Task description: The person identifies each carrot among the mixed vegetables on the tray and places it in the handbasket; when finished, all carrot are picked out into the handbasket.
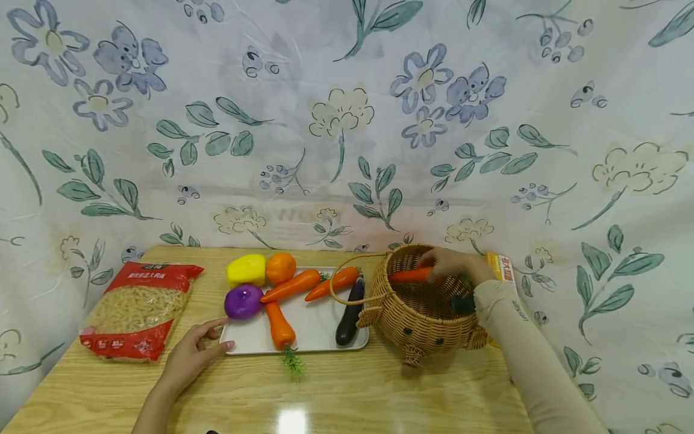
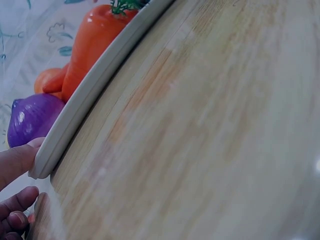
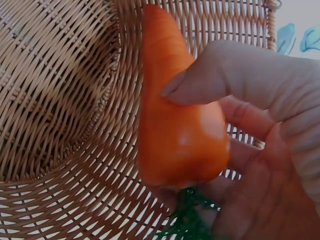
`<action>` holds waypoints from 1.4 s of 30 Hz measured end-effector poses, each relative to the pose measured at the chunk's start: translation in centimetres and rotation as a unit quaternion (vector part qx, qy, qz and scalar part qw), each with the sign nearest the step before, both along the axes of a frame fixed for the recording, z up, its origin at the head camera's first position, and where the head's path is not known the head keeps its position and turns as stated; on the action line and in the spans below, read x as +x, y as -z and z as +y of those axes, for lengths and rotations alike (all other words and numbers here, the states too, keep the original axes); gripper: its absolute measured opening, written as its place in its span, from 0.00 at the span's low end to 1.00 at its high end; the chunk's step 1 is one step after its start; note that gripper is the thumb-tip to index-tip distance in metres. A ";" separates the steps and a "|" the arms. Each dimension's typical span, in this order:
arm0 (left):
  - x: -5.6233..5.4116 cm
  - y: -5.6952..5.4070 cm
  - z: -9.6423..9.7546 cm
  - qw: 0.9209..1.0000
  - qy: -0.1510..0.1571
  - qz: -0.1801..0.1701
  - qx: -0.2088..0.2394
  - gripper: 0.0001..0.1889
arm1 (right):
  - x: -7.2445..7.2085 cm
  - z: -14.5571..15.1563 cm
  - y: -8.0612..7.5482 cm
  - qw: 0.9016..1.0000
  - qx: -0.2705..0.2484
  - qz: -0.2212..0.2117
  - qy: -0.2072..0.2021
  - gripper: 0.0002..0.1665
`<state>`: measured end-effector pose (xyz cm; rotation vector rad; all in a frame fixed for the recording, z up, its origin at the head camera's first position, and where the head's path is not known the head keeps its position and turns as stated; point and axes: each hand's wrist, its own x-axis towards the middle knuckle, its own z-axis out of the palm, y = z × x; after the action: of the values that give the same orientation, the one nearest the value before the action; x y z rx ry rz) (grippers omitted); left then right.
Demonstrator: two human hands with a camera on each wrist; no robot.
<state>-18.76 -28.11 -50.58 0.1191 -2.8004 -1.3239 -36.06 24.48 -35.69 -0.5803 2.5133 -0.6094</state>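
My right hand (image 1: 447, 265) grips an orange toy carrot (image 3: 182, 130) inside the wicker basket (image 1: 428, 325), thumb across its side. The carrot's green leaves hang below the palm in the right wrist view. My left hand (image 1: 192, 352) is at the left end of the white tray (image 1: 320, 322), thumb resting on the rim and the other fingers loosely bent beside it. On the tray lie more carrots (image 1: 293, 285), an eggplant (image 1: 351, 313), a purple onion-like vegetable (image 1: 243, 302), a yellow one (image 1: 246, 270) and an orange fruit (image 1: 280, 268).
A red bag of pasta (image 1: 138, 310) lies on the wooden table (image 1: 336, 392) at the left. Behind the basket on the right is a yellow package (image 1: 499, 268), partly hidden by the arm. The basket's looped handle (image 1: 341, 262) reaches over the tray's right end. A floral cloth (image 1: 347, 181) hangs behind.
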 end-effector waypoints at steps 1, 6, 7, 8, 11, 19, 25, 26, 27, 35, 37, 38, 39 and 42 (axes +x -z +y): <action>0.0 0.0 0.0 1.000 0.000 0.001 0.000 0.32 | 0.0 0.0 0.1 1.000 0.003 -0.005 0.000 0.30; 0.0 0.1 0.2 1.000 0.001 0.002 0.002 0.32 | -0.4 0.1 0.6 1.000 0.020 0.001 -0.009 0.28; 0.0 0.1 0.2 1.000 0.001 0.003 0.002 0.31 | -0.6 0.2 1.0 0.999 0.028 0.007 -0.012 0.28; 0.0 0.1 0.2 1.000 0.001 0.003 0.002 0.31 | -0.9 0.2 1.2 0.999 0.038 0.014 -0.015 0.27; 0.0 0.1 0.2 1.000 0.002 0.003 -0.001 0.31 | -1.2 0.2 2.1 0.997 0.060 0.040 -0.022 0.26; -0.1 0.2 0.4 1.000 0.003 0.003 -0.009 0.32 | -0.7 -0.4 3.2 0.992 0.114 0.056 0.002 0.25; -0.1 0.0 0.3 1.000 0.003 0.008 -0.012 0.31 | -0.6 -0.5 3.5 0.992 0.117 0.039 0.000 0.23; -0.1 0.0 0.2 1.000 0.003 0.010 -0.012 0.31 | -0.6 -0.6 3.6 0.992 0.117 0.035 0.003 0.23; -0.1 0.0 0.2 1.000 0.004 0.013 -0.013 0.31 | -0.6 -0.6 3.7 0.993 0.117 0.033 0.006 0.23; -0.2 0.3 -0.1 0.999 0.001 0.034 -0.021 0.30 | -0.8 -0.8 4.2 0.993 0.116 0.027 0.010 0.24; -0.2 0.4 -0.1 0.999 0.000 0.035 -0.018 0.30 | -0.9 -0.9 4.2 0.993 0.118 0.024 0.013 0.25; -0.2 0.4 -0.1 0.999 0.001 0.034 -0.017 0.30 | -0.9 -0.9 4.2 0.993 0.118 0.021 0.014 0.25; -0.2 0.4 -0.1 0.999 0.001 0.032 -0.016 0.30 | -0.9 -1.0 4.2 0.993 0.120 0.020 0.015 0.25; -0.3 0.4 -0.1 1.000 0.002 0.026 -0.012 0.30 | -0.9 -1.0 4.2 0.992 0.124 0.018 0.018 0.26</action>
<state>-19.03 -28.23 -51.02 0.0767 -2.7745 -1.2740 -36.94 23.44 -39.92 -0.4584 2.5859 -0.2930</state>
